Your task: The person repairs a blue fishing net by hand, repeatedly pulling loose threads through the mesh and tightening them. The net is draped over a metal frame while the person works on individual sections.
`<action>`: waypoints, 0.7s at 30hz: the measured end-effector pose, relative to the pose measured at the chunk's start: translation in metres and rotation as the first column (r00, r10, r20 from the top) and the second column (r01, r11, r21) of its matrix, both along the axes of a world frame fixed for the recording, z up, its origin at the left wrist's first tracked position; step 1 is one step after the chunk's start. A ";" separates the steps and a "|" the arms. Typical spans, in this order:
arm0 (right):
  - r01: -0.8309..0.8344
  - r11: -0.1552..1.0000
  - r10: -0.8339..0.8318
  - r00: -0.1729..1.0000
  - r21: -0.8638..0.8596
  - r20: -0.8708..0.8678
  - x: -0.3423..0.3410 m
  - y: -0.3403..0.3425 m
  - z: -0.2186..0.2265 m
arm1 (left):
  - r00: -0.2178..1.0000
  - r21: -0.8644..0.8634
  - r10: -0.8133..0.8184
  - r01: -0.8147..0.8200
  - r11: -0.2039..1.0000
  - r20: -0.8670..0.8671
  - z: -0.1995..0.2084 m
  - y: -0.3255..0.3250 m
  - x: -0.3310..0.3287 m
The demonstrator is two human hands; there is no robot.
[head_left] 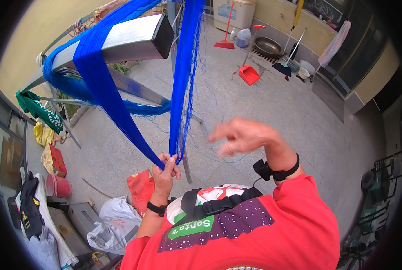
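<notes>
Long hanks of blue thread hang over a square metal bar. Their lower ends come together in my left hand, whose fingers are closed around the thread in front of my body. A second blue length drops almost straight down into the same grip, with loose strands along its right side. My right hand is raised to the right of the thread, blurred by motion; fine loose strands show near it, and I cannot make out whether it holds any. A darker blue hank loops around the frame behind.
Beyond the frame lie a red dustpan, a red broom and a metal basin. At left are a pink bucket, a red box and white sacks. A wheeled cart stands at far right.
</notes>
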State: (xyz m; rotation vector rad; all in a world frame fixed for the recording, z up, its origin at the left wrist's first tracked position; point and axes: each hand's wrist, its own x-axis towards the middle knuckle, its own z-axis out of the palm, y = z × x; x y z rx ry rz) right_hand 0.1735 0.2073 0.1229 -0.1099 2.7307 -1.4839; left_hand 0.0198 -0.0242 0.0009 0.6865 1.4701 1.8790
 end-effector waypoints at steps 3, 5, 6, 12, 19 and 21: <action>0.217 0.832 -0.127 0.970 0.511 -0.205 -0.009 0.014 0.013 | 1.000 0.001 0.007 -0.007 1.000 -0.012 0.001 -0.001 0.001; 0.448 0.357 -0.430 0.858 0.820 -0.281 -0.043 0.045 0.021 | 1.000 0.005 0.008 -0.008 1.000 -0.029 0.001 -0.001 0.001; 0.616 0.530 -0.479 0.785 0.583 -0.393 -0.062 0.057 0.024 | 1.000 -0.006 0.008 -0.008 1.000 -0.025 0.001 -0.001 0.000; 0.518 0.814 -0.555 0.828 -0.265 -0.085 -0.137 0.091 0.019 | 0.999 0.001 -0.001 0.001 1.000 -0.037 0.001 -0.001 0.000; 0.528 0.845 -0.533 0.845 -0.085 -0.052 -0.131 0.103 0.002 | 0.999 0.008 0.039 -0.038 0.999 -0.028 0.000 -0.002 0.000; 0.530 0.831 -0.548 0.833 -0.167 -0.082 -0.110 0.101 -0.003 | 0.999 0.007 0.048 -0.048 0.999 -0.025 -0.001 -0.001 0.001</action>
